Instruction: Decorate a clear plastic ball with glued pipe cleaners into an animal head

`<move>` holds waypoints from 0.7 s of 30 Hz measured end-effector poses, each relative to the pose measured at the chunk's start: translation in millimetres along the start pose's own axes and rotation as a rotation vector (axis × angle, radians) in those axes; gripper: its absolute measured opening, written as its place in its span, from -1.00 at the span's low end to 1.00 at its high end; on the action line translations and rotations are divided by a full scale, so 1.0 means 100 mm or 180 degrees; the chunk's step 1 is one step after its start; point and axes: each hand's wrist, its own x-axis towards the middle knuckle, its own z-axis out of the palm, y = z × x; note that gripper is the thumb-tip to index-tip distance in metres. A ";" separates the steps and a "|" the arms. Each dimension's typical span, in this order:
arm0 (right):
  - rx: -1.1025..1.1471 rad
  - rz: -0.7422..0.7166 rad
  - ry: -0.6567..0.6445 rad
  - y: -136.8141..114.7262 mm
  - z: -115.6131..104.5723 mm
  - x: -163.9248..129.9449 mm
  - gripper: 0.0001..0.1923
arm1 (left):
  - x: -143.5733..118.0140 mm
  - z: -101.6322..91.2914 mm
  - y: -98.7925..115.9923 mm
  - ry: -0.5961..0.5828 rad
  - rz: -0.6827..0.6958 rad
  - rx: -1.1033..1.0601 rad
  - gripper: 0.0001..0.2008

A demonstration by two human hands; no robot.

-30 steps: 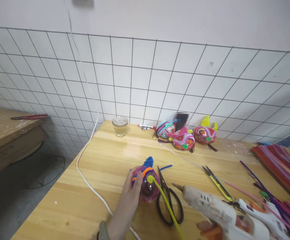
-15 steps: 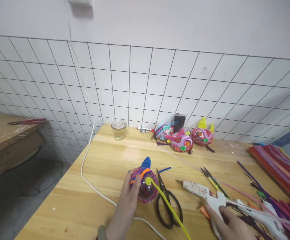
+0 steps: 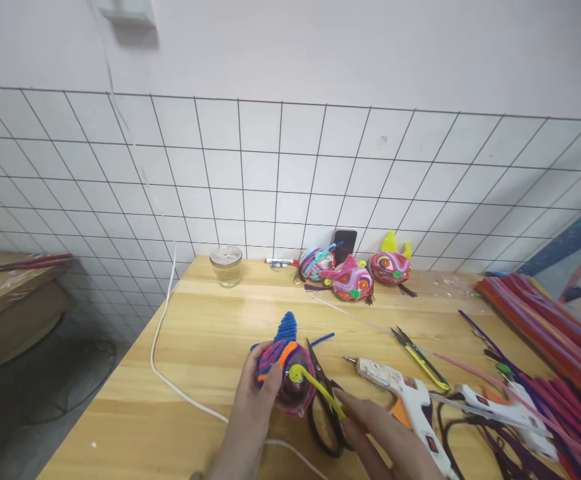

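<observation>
My left hand [image 3: 250,420] grips a round ornament [image 3: 285,370] wrapped in pink, blue and orange pipe cleaners, with a blue cone on top. A yellow pipe cleaner [image 3: 315,387] coils on its front and trails to the right. My right hand [image 3: 385,440] pinches that yellow pipe cleaner close to the ornament, just above black scissors [image 3: 325,413]. A white glue gun [image 3: 405,400] lies on the wooden table [image 3: 210,333] to the right of my right hand.
Three finished colourful ornaments [image 3: 353,273] and a dark phone [image 3: 344,241] stand at the tiled wall. A glass jar [image 3: 226,265] is at the back left. A white cable [image 3: 170,373] runs along the left. Small snips [image 3: 420,357], a second glue gun [image 3: 510,417] and piles of pipe cleaners [image 3: 545,320] fill the right.
My right hand put the glue gun down on the table, let go of it and moved left to take the yellow pipe cleaner. The camera tilted slightly.
</observation>
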 end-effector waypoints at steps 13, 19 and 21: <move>-0.0258 -0.0631 -0.0727 -0.02 0.10 0.04 -0.61 | 0.02 0.03 -0.06 0.0061 -0.0048 -0.0277 -0.43; 0.0335 -0.0336 -0.0774 -0.07 0.12 0.05 -0.58 | 0.00 0.07 -0.06 0.0294 0.0258 -0.0201 -0.43; 0.0577 -0.0104 -0.0592 -0.12 0.16 0.05 -0.61 | 0.00 0.08 -0.07 0.0336 0.0341 -0.0180 -0.43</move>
